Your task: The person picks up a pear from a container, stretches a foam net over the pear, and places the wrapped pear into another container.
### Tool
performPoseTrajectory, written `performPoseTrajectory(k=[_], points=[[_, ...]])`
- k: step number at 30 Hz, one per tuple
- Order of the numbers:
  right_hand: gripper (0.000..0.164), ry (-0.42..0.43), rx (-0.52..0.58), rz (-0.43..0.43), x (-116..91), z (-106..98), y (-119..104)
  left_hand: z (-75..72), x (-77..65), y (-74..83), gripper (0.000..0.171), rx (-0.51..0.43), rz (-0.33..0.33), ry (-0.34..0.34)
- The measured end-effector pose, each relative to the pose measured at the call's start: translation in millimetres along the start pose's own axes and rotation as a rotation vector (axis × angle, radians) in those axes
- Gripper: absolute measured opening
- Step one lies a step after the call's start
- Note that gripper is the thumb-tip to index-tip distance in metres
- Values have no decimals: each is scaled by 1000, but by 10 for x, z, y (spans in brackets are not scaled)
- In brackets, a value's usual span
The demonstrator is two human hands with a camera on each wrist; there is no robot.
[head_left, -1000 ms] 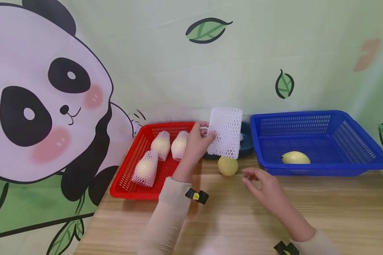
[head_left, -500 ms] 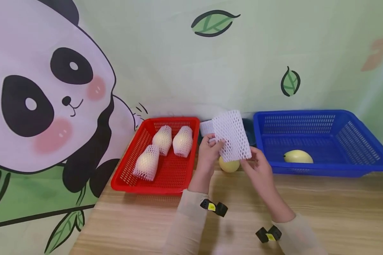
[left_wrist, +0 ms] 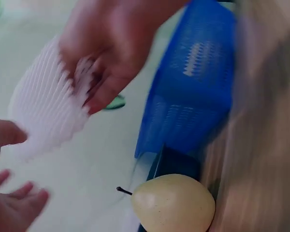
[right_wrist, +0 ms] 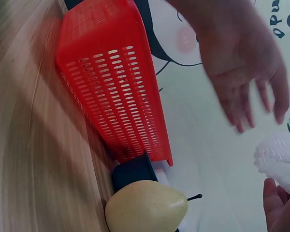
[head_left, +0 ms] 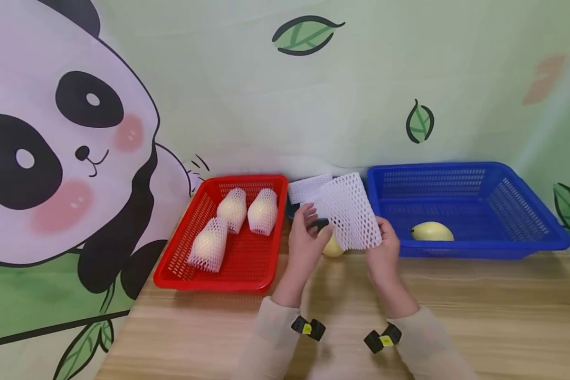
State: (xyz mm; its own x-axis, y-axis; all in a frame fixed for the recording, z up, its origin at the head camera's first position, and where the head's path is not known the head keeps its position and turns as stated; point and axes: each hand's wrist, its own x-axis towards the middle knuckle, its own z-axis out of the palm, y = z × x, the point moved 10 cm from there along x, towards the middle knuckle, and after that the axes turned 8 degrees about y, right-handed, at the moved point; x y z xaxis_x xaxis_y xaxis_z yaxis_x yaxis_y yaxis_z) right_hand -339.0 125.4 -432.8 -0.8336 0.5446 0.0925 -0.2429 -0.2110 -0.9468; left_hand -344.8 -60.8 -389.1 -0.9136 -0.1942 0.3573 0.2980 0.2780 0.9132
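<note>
"Fingers first: how do they sit?"

"The left hand [head_left: 306, 243] has them spread, holding nothing. The right hand [head_left: 383, 250] pinches the near right edge of a rectangular white foam-net sleeve [head_left: 358, 216], raised between the hands."

"And the risk?"

"Only one side is held, so the free side could fold or swing; a hard tug might tear the mesh."

"Beyond that?"

"A rounded, pale-yellow, dark-stemmed pear [left_wrist: 174, 205] rests on the pale wooden table [head_left: 480, 306]. A brushing wrist could set it rolling."

"Farther?"

"Between the red plastic basket [head_left: 209, 285], left, and the blue plastic basket [head_left: 456, 248], right, more white foam nets [head_left: 309, 189] lie together; a careless knock might scatter them."
</note>
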Motion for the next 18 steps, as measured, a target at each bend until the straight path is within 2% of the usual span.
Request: performPoseTrajectory(k=[4,5,7,12,18], points=[[23,32,73,-17,27,16,-4,77,-241,352,61,264,359,-68],[23,26,76,-26,26,32,-14,118,-297,403,63,317,431,-91],[21,-1,32,-50,2,75,-43,186,-366,452,65,391,514,-120],[29,-88,-28,-60,-127,192,-54,221,-357,397,62,432,524,-106],[37,-154,-40,-37,-223,255,-3,263,-376,317,56,425,514,-149]])
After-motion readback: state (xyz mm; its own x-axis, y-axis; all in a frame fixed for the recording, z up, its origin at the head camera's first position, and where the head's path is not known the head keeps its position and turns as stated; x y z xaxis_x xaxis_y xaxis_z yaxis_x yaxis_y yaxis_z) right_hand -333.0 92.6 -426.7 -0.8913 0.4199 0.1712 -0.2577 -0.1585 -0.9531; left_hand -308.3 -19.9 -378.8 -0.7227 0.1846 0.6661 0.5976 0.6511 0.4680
